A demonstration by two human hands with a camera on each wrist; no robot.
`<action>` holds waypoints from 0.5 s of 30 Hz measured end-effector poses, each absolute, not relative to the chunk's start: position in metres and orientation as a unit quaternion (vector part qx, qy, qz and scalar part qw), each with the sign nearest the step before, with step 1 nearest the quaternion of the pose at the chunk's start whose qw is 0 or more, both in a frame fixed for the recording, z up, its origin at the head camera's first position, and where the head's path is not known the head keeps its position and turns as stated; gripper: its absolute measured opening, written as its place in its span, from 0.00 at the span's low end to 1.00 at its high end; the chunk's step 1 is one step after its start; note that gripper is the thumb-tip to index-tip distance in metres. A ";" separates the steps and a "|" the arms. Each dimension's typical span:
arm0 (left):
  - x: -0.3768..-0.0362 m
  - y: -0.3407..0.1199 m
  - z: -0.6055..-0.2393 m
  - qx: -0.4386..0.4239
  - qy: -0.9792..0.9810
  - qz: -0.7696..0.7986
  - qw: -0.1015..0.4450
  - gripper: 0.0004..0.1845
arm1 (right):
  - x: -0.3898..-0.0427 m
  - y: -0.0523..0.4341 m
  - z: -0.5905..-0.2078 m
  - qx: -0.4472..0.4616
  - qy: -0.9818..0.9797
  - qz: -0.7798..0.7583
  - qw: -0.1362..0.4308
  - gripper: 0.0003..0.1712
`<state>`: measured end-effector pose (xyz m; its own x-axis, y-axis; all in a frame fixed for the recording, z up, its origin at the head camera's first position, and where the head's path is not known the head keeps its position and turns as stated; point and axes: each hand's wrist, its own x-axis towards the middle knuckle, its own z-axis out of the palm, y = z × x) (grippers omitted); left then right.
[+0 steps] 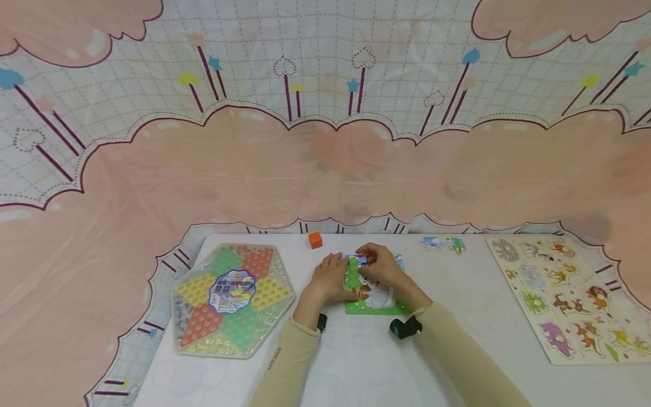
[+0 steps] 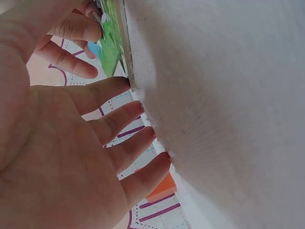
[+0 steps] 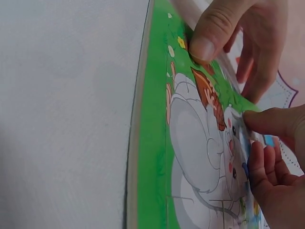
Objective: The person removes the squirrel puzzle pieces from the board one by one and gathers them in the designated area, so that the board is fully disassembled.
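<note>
A green-bordered jigsaw board with a white animal picture lies on the white table. My left hand rests at its left edge with straight, spread fingers, fingertips on the table, and its thumb presses on the board. My right hand is over the board's upper part. There it pinches a small blue-edged puzzle piece between thumb and fingers against the picture.
A hexagonal Chinese checkers set in clear wrap lies to the left. An orange block sits behind the hands. Two loose puzzle pieces lie at the back right, and an animal peg puzzle at the far right.
</note>
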<state>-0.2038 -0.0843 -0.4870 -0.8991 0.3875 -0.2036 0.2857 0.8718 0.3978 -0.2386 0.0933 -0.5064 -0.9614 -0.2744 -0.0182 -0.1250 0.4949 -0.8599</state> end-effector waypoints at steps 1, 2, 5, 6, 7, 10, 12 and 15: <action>-0.204 -0.084 -0.487 0.175 0.958 0.181 0.140 0.52 | -0.239 0.094 -0.506 -0.125 0.860 -0.489 0.074 0.22; -0.204 -0.084 -0.487 0.174 0.958 0.181 0.141 0.52 | -0.239 0.095 -0.506 -0.129 0.860 -0.488 0.072 0.22; -0.203 -0.083 -0.487 0.173 0.957 0.180 0.146 0.52 | -0.239 0.099 -0.505 -0.143 0.859 -0.487 0.068 0.22; -0.203 -0.083 -0.487 0.173 0.957 0.179 0.146 0.52 | -0.239 0.100 -0.505 -0.146 0.858 -0.488 0.067 0.22; -0.203 -0.083 -0.487 0.173 0.957 0.179 0.148 0.52 | -0.239 0.101 -0.504 -0.149 0.857 -0.489 0.067 0.22; -0.203 -0.083 -0.487 0.173 0.957 0.182 0.148 0.52 | -0.238 0.104 -0.503 -0.154 0.847 -0.504 0.075 0.22; -0.203 -0.084 -0.486 0.173 0.956 0.183 0.149 0.52 | -0.238 0.105 -0.503 -0.153 0.833 -0.524 0.086 0.24; -0.203 -0.084 -0.486 0.175 0.955 0.186 0.147 0.52 | -0.236 0.107 -0.499 -0.160 0.810 -0.554 0.104 0.24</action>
<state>-0.2032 -0.0842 -0.4858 -0.8952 0.3896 -0.2165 0.2798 0.8693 0.4074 -0.2359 0.1067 -0.4993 -0.9270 -0.3749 0.0099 -0.1452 0.3345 -0.9311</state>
